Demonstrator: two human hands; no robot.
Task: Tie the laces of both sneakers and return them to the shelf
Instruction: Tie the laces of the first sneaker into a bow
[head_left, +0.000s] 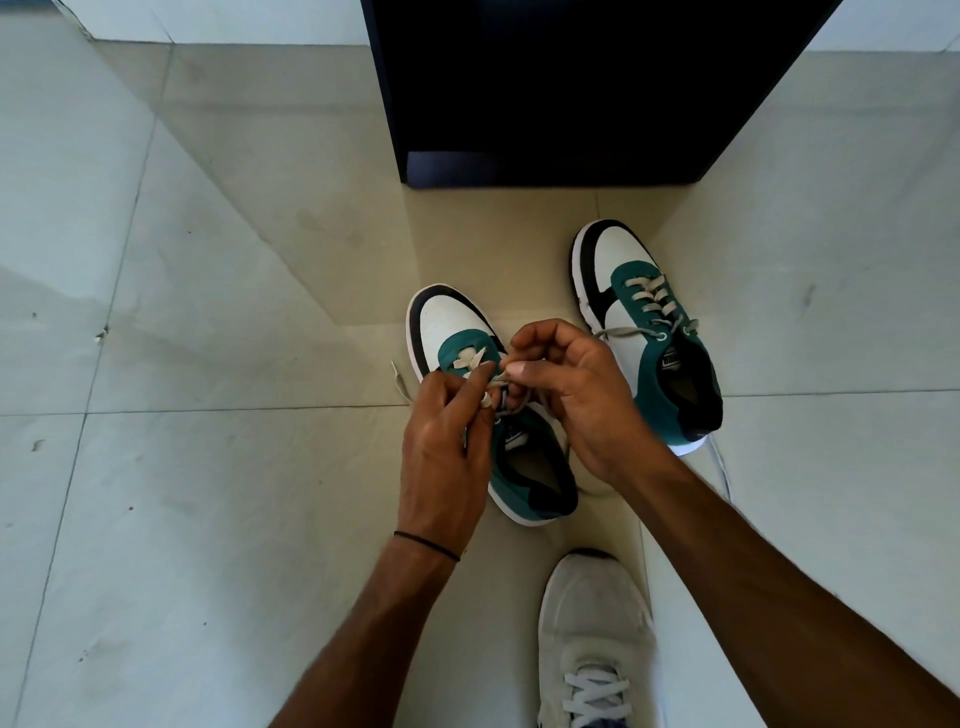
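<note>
A pale tiled floor (182, 312) fills the left of the view, marked with a few dark specks and grout lines. A loose lace end (399, 382) trails out on the tiles just left of the nearer sneaker (457, 332), a teal, white and black shoe standing toe-away on the floor. Its middle is covered — the left hand (447, 431), a thin dark band (426, 543) at the wrist, is pinched on the shoe's laces (470, 361) over the tongue, and only the upper crossings show above the knuckles. The right hand (576, 395) meets it from the other side, its thumb and curled fingers closed on the same laces; the strands between the two hands are too tangled to tell whether a knot or loop is formed. Behind them the heel opening of this shoe peeks out.

Above, a dark shelf unit (561, 93) stands on the floor, cut off by the top edge, its inside too dark to read. To the right sits the second sneaker (649, 322), well apart from the shelf unit, laces loose — one strand (722, 467) runs out past its heel. At the bottom, a white worn shoe (592, 623) is cut off by the frame.
</note>
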